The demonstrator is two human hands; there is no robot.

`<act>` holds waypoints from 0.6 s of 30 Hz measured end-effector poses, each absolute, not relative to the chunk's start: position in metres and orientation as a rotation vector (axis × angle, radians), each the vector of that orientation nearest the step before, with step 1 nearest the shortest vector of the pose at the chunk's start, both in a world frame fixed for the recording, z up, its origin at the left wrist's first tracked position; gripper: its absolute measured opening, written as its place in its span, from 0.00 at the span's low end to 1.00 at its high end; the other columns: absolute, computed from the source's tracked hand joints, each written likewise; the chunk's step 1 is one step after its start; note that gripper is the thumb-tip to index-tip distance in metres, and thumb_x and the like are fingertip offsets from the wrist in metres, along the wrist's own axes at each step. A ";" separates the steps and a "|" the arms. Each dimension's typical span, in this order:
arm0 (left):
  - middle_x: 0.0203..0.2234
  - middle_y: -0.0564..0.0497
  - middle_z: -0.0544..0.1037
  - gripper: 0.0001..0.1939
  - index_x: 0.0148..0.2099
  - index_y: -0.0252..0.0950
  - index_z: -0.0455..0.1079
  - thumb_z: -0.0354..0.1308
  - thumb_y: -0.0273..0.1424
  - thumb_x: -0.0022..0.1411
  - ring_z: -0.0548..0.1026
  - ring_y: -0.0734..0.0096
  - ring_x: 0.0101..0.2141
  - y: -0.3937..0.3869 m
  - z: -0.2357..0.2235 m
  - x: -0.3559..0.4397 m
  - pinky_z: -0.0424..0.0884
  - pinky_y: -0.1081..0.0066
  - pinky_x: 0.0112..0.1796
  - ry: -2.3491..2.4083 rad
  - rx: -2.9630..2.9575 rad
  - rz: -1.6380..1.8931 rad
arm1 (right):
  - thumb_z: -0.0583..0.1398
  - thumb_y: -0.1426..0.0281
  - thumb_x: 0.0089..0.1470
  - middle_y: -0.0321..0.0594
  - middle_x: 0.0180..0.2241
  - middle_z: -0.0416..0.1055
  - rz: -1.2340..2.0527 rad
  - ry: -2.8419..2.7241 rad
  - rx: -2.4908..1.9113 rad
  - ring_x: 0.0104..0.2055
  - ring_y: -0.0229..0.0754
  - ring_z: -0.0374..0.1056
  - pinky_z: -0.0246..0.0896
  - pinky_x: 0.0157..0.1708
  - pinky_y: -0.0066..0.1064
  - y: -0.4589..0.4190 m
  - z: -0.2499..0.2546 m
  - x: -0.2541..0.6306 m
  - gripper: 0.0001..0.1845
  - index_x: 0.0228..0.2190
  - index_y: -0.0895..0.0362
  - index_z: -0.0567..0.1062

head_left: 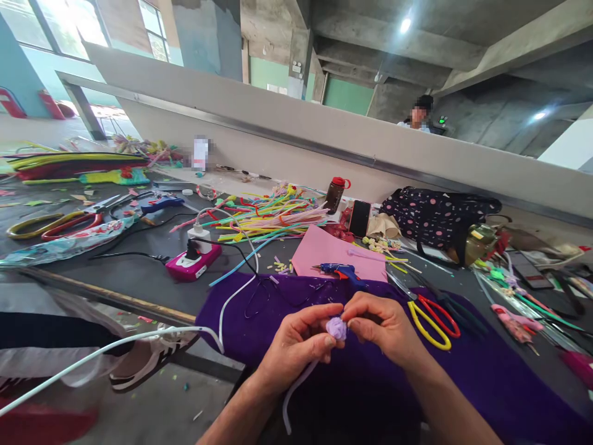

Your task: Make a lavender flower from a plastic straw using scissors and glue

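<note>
My left hand [296, 340] is closed, thumb and fingers gripping a small lilac pipe-cleaner flower [336, 328], rolled into a tight ball. A pale lilac stem [296, 392] hangs below that hand. At the flower's upper right edge, my right hand [386, 324] pinches with thumb and forefinger; the exact bit between the tips is hidden. Both hands are above a purple cloth [463, 377]. Just beyond them a blue glue gun [345, 272] lies by a pink sheet [315, 247]. Scissors with red and yellow handles [433, 321] rest right of my right hand.
Bundled pipe cleaners [273, 216] lie behind a magenta power strip [193, 262] with a white cable trailing left. A bottle [336, 194], a phone [359, 218] and a dotted bag [435, 216] stand along the partition [278, 142]. A person [417, 117] is behind it.
</note>
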State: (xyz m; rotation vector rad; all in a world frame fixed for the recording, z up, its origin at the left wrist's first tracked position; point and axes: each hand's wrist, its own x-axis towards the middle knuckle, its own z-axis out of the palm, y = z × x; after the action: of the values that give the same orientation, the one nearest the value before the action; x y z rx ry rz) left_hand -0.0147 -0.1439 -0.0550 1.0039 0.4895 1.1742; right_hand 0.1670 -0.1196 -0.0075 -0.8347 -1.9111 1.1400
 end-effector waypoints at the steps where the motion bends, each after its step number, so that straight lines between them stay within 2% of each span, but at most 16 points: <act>1: 0.25 0.49 0.77 0.20 0.48 0.37 0.72 0.63 0.29 0.50 0.68 0.79 0.20 -0.144 -0.055 -0.014 0.64 0.78 0.22 0.493 1.000 1.174 | 0.60 0.68 0.52 0.36 0.28 0.67 1.133 -1.916 -0.840 0.24 0.33 0.61 0.55 0.23 0.25 -0.120 -0.008 0.167 0.06 0.31 0.57 0.76; 10: 0.24 0.48 0.77 0.20 0.46 0.34 0.73 0.64 0.32 0.49 0.65 0.80 0.18 -0.144 -0.054 -0.014 0.60 0.79 0.19 0.545 1.003 1.145 | 0.58 0.72 0.52 0.33 0.25 0.64 1.103 -1.933 -0.901 0.23 0.32 0.58 0.53 0.23 0.25 -0.120 -0.010 0.163 0.05 0.25 0.57 0.72; 18: 0.23 0.49 0.77 0.20 0.46 0.34 0.73 0.64 0.32 0.50 0.63 0.83 0.15 -0.142 -0.057 -0.016 0.58 0.80 0.18 0.527 0.998 1.123 | 0.57 0.68 0.52 0.32 0.22 0.63 1.213 -1.830 -0.927 0.21 0.32 0.58 0.52 0.21 0.25 -0.120 -0.012 0.160 0.07 0.24 0.57 0.69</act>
State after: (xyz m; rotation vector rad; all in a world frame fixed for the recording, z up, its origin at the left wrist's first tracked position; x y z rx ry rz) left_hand -0.0158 -0.1422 -0.0573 0.9981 0.5274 1.1229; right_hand 0.1598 -0.1204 -0.0122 -0.9273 -1.8303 1.2133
